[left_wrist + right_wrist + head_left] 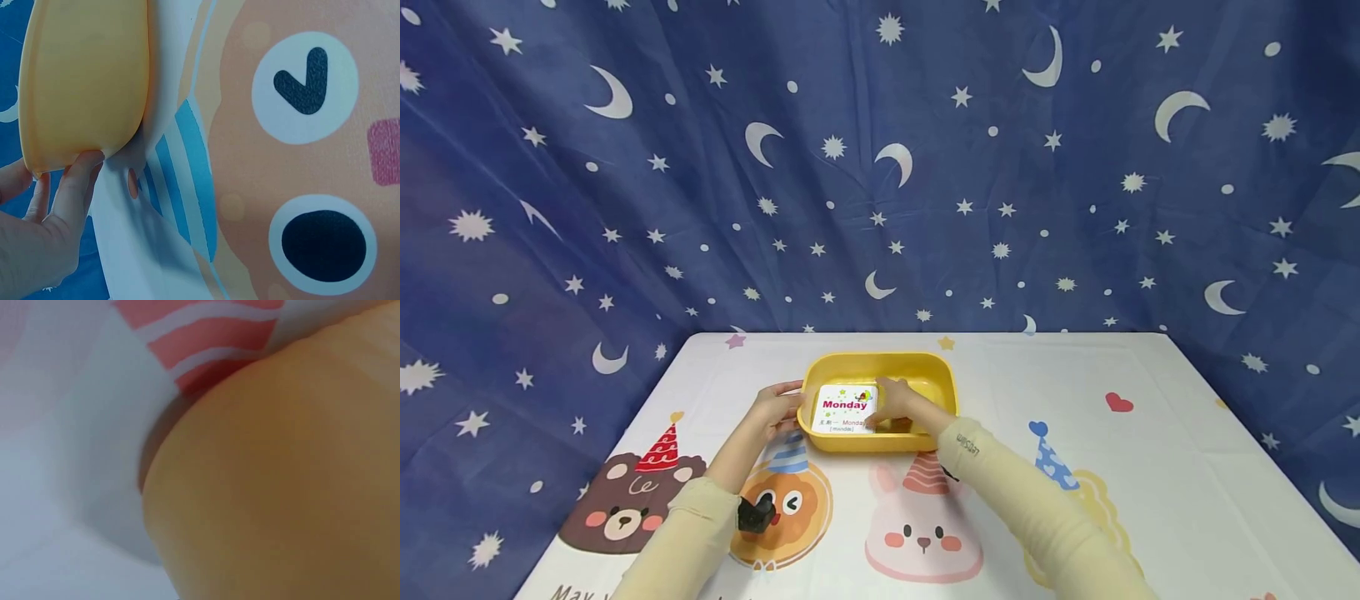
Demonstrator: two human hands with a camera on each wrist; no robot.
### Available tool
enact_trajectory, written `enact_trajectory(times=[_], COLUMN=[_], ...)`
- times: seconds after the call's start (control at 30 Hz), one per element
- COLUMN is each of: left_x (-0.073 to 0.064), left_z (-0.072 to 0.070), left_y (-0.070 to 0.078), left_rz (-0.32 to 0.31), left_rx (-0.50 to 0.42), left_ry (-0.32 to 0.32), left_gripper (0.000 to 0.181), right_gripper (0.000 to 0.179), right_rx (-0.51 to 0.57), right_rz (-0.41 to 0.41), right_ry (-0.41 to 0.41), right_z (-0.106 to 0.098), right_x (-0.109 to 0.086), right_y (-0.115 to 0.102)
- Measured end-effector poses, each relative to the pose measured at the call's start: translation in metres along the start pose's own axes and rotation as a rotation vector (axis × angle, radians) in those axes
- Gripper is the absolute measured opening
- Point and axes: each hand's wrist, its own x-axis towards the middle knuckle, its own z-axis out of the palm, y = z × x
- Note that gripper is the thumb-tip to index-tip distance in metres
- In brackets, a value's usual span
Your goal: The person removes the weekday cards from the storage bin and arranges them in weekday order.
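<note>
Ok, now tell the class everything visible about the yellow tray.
The yellow tray is a rounded rectangle, smooth and plastic-looking, with raised walls and an open top facing up. Its long sides run left to right over the white tablecloth; whether it sits fully flat is unclear. The left hand has fingers against its left end; the right hand is inside it, by a white Monday card.

The tray [871, 443] stands on the table [1075, 383], before the cloth [880, 250], the card [838, 407] in its left part. The left hand [777, 407] is at the tray's left end, the right hand [898, 402] inside, at the card's right edge.
</note>
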Motion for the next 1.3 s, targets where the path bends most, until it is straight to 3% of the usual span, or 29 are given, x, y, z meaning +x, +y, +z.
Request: enact_trajectory(times=[0.07,0.1,0.23,0.3,0.37,0.5,0.7,0.77,0.87,0.93,0.97,1.07,1.13,1.2,1.3], left_x=[0.0,0.0,0.0,-0.001,-0.001,-0.002,-0.003,-0.003,-0.004,-0.003,-0.003,-0.002,-0.001,-0.001,-0.001], left_z=[0.0,-0.001,0.0,0.0,0.001,0.002,0.002,0.002,0.001,0.0,0.0,0.0,0.0,0.0,0.0], left_y=[0.0,0.0,0.0,0.0,-0.001,-0.001,0.002,0.002,0.003,0.003,0.003,0.002,0.002,0.002,0.002], left_rz=[0.002,0.004,0.002,0.0,-0.002,0.002,0.006,0.005,0.0,-0.001,-0.003,-0.007,-0.008,-0.008,-0.005], left_rx=[-0.002,-0.002,-0.001,0.003,0.005,0.004,-0.003,0.001,0.004,0.003,0.002,0.005,0.006,0.007,0.006], left_ry=[0.006,0.007,0.007,0.004,0.004,-0.002,-0.005,-0.01,-0.011,-0.018,-0.016,-0.016,-0.016,-0.014,-0.015], left_gripper=[0.045,0.045,0.044,0.044,0.045,0.045,0.045,0.046,0.046,0.047,0.047,0.047,0.047,0.047,0.047], right_gripper=[0.096,0.096,0.099,0.102,0.093,0.091,0.1,0.104,0.104,0.097,0.092,0.075,0.068,0.063,0.057], right_rx=[-0.015,-0.017,-0.025,-0.033,-0.036,-0.051,0.065,0.068,0.16,0.242,0.294,0.441,0.524,0.598,0.666], right_rz=[0.011,0.045,0.063,0.09,0.109,0.1,0.089,0.055,0.053,0.051,0.072,0.049,0.087,0.122,0.205], right_ry=[-0.027,-0.05,-0.049,-0.042,-0.038,-0.033,-0.018,0.015,0.039,0.071,0.084,0.11,0.108,0.098,0.093], right_z=[-0.023,-0.03,-0.031,-0.025,-0.032,-0.037,-0.032,-0.023,-0.011,-0.008,-0.012,0.0,0.003,0.002,-0.018], right_x=[-0.043,-0.055,-0.063,-0.052,-0.068,-0.077,-0.066,-0.048,-0.022,-0.015,-0.022,-0.003,0.002,-0.003,-0.041], right_y=[-0.036,-0.05,-0.056,-0.048,-0.061,-0.064,-0.056,-0.042,-0.024,-0.018,-0.025,-0.006,-0.003,-0.008,-0.041])
